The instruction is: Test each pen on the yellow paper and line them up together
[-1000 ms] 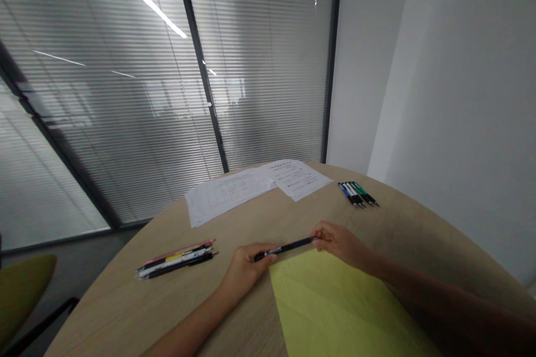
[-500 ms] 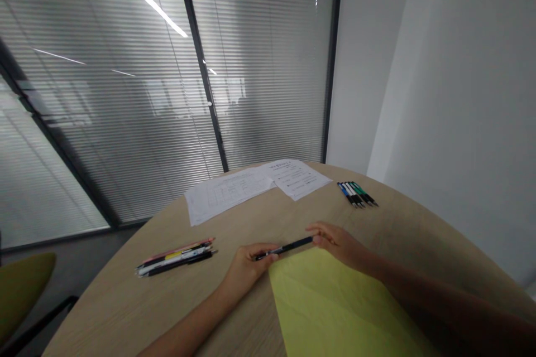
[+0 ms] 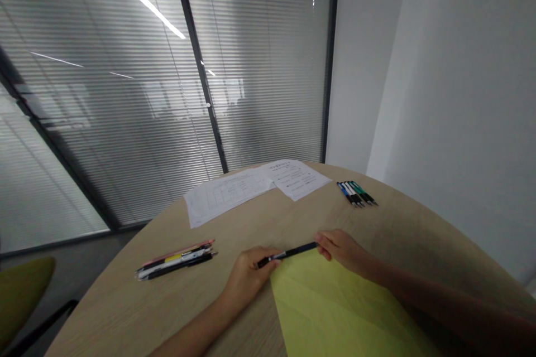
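A dark pen spans the gap between my two hands, just above the far edge of a yellow sheet. My left hand pinches its left end between thumb and fingers. At the other end, my right hand has its fingers closed round the tip. To the left of my left hand lies a loose bunch of pens and pencils. Beyond my right hand, several blue, white and green pens lie side by side in a row.
Printed white papers lie at the far side of the round wooden table. Behind them stands a glass partition with blinds, and a white wall rises at the right. A green chair is at the lower left.
My right hand's fingers, spread more loosely before, have closed on the pen's right end. The pen and both hands have shifted slightly toward me and to the right.
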Tool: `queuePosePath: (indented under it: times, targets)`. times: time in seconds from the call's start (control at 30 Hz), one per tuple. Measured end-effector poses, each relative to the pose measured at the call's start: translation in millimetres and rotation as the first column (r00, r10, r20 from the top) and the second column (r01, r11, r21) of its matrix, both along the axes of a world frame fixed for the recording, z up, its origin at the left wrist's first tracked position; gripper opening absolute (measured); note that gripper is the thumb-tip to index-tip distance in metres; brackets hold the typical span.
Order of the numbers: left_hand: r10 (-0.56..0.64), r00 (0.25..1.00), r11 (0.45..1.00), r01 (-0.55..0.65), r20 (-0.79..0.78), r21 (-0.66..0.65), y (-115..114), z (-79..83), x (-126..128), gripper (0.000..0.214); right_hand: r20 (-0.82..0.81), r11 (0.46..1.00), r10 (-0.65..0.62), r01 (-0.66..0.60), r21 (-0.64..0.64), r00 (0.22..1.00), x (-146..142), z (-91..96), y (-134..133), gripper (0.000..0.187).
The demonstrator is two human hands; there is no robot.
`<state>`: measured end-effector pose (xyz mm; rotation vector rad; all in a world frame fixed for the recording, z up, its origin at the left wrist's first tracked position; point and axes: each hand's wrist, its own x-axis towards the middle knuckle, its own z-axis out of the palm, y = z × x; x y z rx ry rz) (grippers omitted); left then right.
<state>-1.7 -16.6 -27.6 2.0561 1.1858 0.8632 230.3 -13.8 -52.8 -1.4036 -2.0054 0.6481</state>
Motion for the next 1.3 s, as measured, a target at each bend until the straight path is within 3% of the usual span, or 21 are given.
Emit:
queuePosePath:
  times: [0.13,0.27,0.43,0.67,0.8,0.9,0.97,1.07,1.17,1.3]
  targets:
    - [0.031,0.998,0.993,-0.024,0.059,-0.116,5,-1.0,-1,0.023,-0.052,0.993,0.072,-0.066,0.100,0.996,3,2.4,2,0.026]
    - [0.013,0.998,0.988,-0.002,0.066,-0.156,6,-1.1,-2,0.023,0.000,0.996,0.049,-0.049,0.080,0.999,1,2.7,2,0.015]
    - [-0.007,0.999,0.996,0.011,0.038,-0.087,3,-1.8,-1,0.022,0.057,0.994,0.001,-0.007,0.105,0.998,-1,3.5,0,0.022]
    - [-0.025,0.996,0.990,0.035,0.081,-0.135,5,-2.9,-1,0.023,0.098,0.989,0.029,-0.043,0.141,0.995,-2,7.8,-5,0.023]
    - [-0.070,0.997,0.995,0.072,-0.036,0.069,3,-4.4,-3,0.022,-0.003,1.000,-0.002,0.002,0.017,1.000,-7,8.3,-8,0.034]
    - [-0.118,0.984,0.938,0.156,-0.135,0.311,1,-6.8,-6,0.022,-0.110,0.990,-0.024,0.009,-0.139,0.994,-9,6.2,-10,0.042]
    - [-0.124,0.980,0.899,0.177,-0.155,0.400,0,-8.3,-7,0.022,-0.123,0.984,-0.033,0.010,-0.177,0.992,-8,4.9,-9,0.046]
    - [-0.083,0.989,0.905,0.127,-0.123,0.405,2,-8.4,-8,0.021,-0.053,0.999,0.003,-0.005,-0.040,0.999,-3,5.6,-6,0.042]
    - [-0.040,0.994,0.945,0.070,-0.099,0.319,3,-6.0,-7,0.019,0.054,0.991,0.036,-0.043,0.127,0.998,1,9.0,-5,0.026]
    - [-0.040,0.995,0.972,0.060,-0.090,0.229,4,-4.3,-5,0.018,0.091,0.992,0.011,-0.022,0.125,0.996,-1,11.5,-7,0.018]
